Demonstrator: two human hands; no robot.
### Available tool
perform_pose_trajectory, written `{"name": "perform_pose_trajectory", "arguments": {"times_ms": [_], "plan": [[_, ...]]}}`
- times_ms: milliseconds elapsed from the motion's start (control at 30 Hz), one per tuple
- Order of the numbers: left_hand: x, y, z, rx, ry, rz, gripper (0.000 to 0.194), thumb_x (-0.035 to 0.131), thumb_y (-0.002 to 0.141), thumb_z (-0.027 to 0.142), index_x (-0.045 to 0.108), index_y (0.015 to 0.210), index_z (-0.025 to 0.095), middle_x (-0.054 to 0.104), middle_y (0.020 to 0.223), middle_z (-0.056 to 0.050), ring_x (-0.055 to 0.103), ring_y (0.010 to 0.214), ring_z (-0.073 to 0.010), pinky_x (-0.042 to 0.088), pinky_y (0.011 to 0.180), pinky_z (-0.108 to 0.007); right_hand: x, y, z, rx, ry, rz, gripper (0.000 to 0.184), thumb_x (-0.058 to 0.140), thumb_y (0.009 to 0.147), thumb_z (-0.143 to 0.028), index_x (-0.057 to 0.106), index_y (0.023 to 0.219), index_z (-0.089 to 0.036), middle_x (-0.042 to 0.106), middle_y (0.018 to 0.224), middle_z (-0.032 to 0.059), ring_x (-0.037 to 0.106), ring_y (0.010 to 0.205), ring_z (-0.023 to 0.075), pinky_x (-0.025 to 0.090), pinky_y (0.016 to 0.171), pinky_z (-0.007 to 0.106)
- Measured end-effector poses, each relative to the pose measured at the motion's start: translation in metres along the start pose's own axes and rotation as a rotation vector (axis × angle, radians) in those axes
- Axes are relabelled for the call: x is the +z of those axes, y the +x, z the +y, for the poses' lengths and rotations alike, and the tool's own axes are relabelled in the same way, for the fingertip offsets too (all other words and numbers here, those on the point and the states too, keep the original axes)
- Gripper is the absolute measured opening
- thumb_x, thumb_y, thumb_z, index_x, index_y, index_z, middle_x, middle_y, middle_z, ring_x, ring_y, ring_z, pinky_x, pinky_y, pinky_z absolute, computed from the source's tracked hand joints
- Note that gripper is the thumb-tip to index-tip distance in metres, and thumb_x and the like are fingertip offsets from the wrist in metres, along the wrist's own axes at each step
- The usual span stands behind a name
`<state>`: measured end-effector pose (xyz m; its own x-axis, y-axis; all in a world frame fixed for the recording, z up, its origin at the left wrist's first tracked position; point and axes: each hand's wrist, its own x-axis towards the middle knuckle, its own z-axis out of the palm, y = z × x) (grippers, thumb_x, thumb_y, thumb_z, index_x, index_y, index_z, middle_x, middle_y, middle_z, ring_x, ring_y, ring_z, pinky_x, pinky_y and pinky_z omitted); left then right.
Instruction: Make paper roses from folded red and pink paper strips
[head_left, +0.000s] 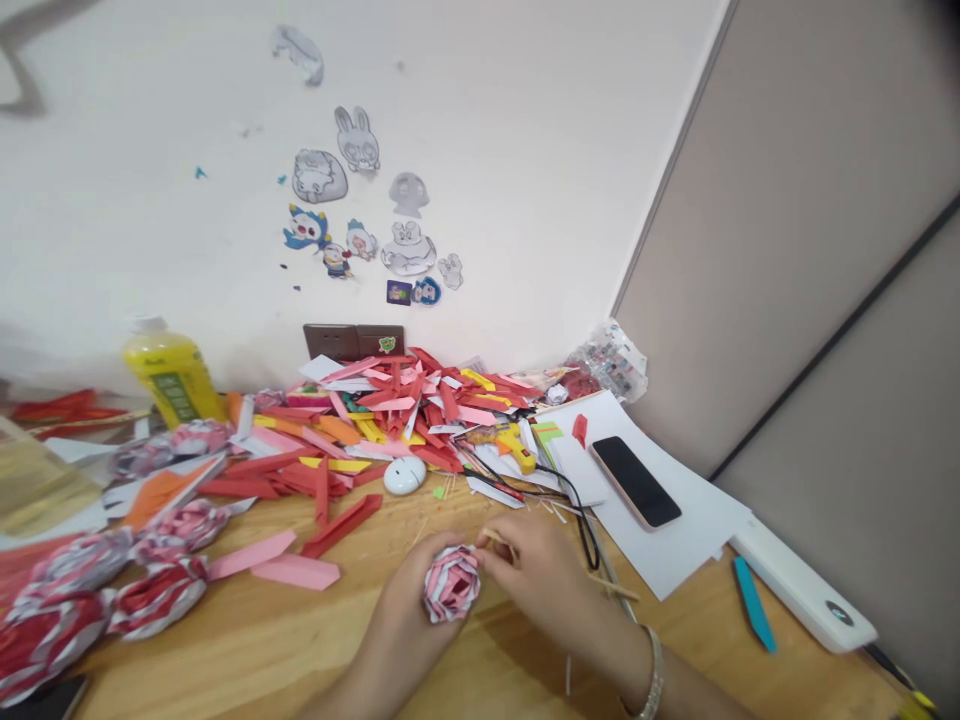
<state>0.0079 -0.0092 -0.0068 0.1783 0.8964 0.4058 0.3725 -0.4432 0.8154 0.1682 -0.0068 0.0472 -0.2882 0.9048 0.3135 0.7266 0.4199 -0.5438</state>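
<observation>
A folded pink-and-white paper flower sits in my left hand, its layered petals facing up toward me. My left fingers wrap behind it and are mostly hidden. Beside its right edge, my right hand has thumb and forefinger pinched together at the petals. A thin light-brown stick shows between the right fingers; whether it touches the flower is hard to tell. Left of my hands lie folded pink paper strips and a red strip. Finished-looking red-and-white paper flowers rest farther left.
A heap of red, pink and yellow folded strips fills the table's back. Near it are a yellow glue gun with a black cable, a white earbud case and a yellow bottle. A phone lies on white paper.
</observation>
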Motion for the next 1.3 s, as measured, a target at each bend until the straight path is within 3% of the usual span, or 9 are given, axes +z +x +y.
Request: {"name": "perform_pose_trajectory", "arguments": {"times_ms": [200,467,700,1167,1300], "plan": [[-0.001,-0.001,0.000,-0.067,-0.054,0.037,0.033,0.060,0.066,0.018,0.055,0.098,0.019,0.067,0.091,-0.006,0.065,0.082,-0.0221,0.053,0.073,-0.034,0.002,0.002,0.001,0.090,0.076,-0.066,0.009,0.062,0.075,-0.016,0.061,0.066,-0.017,0.052,0.058,-0.0044,0.045,0.056,0.0096,0.026,0.051,0.019],[0.001,-0.001,0.000,-0.102,-0.097,0.017,0.032,0.061,0.068,0.021,0.051,0.099,0.019,0.065,0.091,-0.006,0.064,0.081,-0.0214,0.053,0.073,-0.035,0.006,0.003,0.000,0.114,0.245,-0.051,0.017,0.057,0.074,-0.013,0.053,0.058,-0.016,0.042,0.054,-0.0065,0.038,0.054,0.0087,0.025,0.051,0.020],[-0.001,0.001,0.008,-0.153,-0.187,0.028,0.033,0.063,0.063,0.020,0.052,0.094,0.020,0.066,0.086,-0.003,0.065,0.078,-0.0206,0.053,0.070,-0.032,0.003,0.007,0.005,0.168,0.510,-0.180,0.023,0.056,0.075,-0.019,0.043,0.055,-0.017,0.034,0.054,-0.0073,0.032,0.053,0.0077,0.023,0.049,0.020],[0.004,0.000,0.007,-0.233,-0.308,0.073,0.043,0.065,0.060,0.022,0.052,0.101,0.019,0.064,0.096,-0.004,0.062,0.088,-0.0209,0.051,0.078,-0.032,0.004,0.007,0.009,0.104,0.476,-0.148,0.020,0.054,0.080,-0.023,0.050,0.061,-0.016,0.037,0.057,-0.0066,0.035,0.055,0.0082,0.027,0.051,0.020],[0.003,0.003,0.002,-0.266,-0.298,0.067,0.045,0.067,0.063,0.028,0.050,0.102,0.018,0.064,0.094,-0.005,0.063,0.086,-0.0207,0.051,0.077,-0.032,0.003,0.006,0.008,0.117,0.434,-0.156,0.020,0.058,0.076,-0.022,0.047,0.060,-0.016,0.037,0.055,-0.0075,0.035,0.054,0.0078,0.025,0.049,0.020]]}}
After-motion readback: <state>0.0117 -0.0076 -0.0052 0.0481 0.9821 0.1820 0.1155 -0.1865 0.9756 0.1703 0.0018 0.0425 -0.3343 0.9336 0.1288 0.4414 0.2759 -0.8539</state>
